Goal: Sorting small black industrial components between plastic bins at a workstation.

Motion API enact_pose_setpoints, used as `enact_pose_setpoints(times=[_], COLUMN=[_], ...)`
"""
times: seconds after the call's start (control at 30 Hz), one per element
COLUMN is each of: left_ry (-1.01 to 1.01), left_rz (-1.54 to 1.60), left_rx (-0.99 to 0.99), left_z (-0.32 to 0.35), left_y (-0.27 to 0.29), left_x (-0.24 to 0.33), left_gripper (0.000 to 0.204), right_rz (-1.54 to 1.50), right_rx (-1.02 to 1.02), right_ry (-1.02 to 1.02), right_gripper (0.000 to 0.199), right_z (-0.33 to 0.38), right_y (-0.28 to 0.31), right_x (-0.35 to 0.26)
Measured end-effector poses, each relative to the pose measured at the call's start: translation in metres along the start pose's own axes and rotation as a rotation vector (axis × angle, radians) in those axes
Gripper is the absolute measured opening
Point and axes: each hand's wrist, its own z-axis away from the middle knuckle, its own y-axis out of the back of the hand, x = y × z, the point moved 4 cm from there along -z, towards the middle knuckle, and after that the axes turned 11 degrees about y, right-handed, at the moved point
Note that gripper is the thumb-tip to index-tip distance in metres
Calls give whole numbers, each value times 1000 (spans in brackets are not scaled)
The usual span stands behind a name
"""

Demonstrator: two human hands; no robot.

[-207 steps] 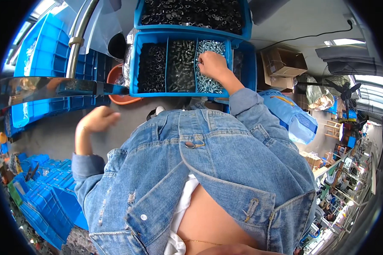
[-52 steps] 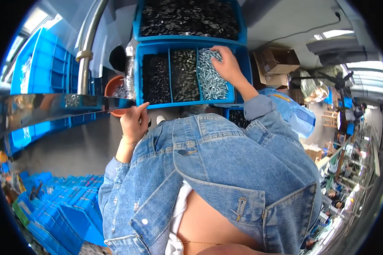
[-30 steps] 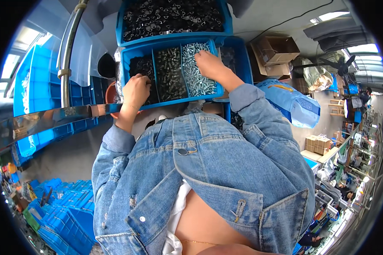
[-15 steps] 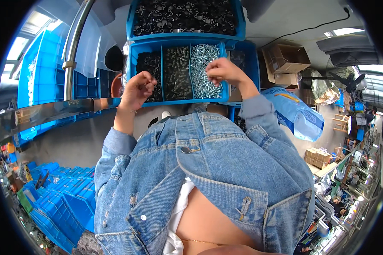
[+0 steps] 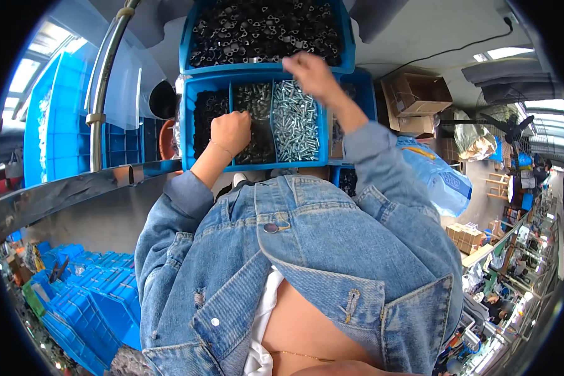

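Both arms, in blue denim sleeves, reach up from the frame's centre toward its top. The left hand (image 5: pixel 230 130) sits left of centre, curled into a loose fist, back of the hand showing. The right hand (image 5: pixel 312 70) is higher, near top centre, fingers bunched and slightly blurred.

Two hands (image 5: pixel 230 131), two blue parts trays (image 5: pixel 188 135), one cardboard box (image 5: pixel 417 94).

Grey bench (image 5: pixel 413 31) carries blue divided bin (image 5: pixel 257 166), cardboard box (image 5: pixel 417 94).
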Motion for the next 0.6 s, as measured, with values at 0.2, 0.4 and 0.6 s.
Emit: enact_pose_setpoints(times=[0.2,0.4,0.6], left_ry=[13,-3,-164], left_rz=[2,318,592], left_rx=[36,1,-239], left_z=[-5,11,23], left_y=[-2,32,105], left_x=[-5,-24,-20], left_gripper=[17,14,16], right_rz=[499,406,-912], right_rx=[20,-65,-139], right_ry=[357,94,-492], right_gripper=[27,26,25], right_z=[-45,-48,40], right_y=[31,40,-8], right_x=[2,10,-2])
